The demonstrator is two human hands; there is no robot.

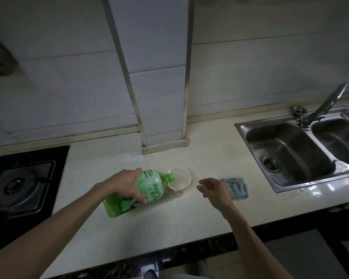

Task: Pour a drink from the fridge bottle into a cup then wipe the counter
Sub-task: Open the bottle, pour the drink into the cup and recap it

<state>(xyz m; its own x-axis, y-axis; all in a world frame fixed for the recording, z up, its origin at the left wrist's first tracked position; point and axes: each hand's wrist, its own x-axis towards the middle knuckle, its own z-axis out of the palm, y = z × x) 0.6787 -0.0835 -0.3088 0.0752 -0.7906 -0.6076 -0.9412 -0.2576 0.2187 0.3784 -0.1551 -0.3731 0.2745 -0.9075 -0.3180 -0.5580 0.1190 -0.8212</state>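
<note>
My left hand (127, 185) grips a green plastic bottle (149, 188) round its middle. The bottle is tilted far over to the right, its open green neck at the rim of a white paper cup (179, 183). The cup stands upright on the pale counter (169, 228). My right hand (214, 190) hovers just right of the cup and pinches a small green bottle cap (202, 185) between thumb and fingers. A blue-grey cloth (238, 188) lies flat on the counter directly behind my right hand.
A steel double sink (290, 154) with a tap (328, 103) is set into the counter at the right. A black gas hob (22, 182) fills the left end. A tiled pillar (159, 97) stands out from the back wall behind the cup.
</note>
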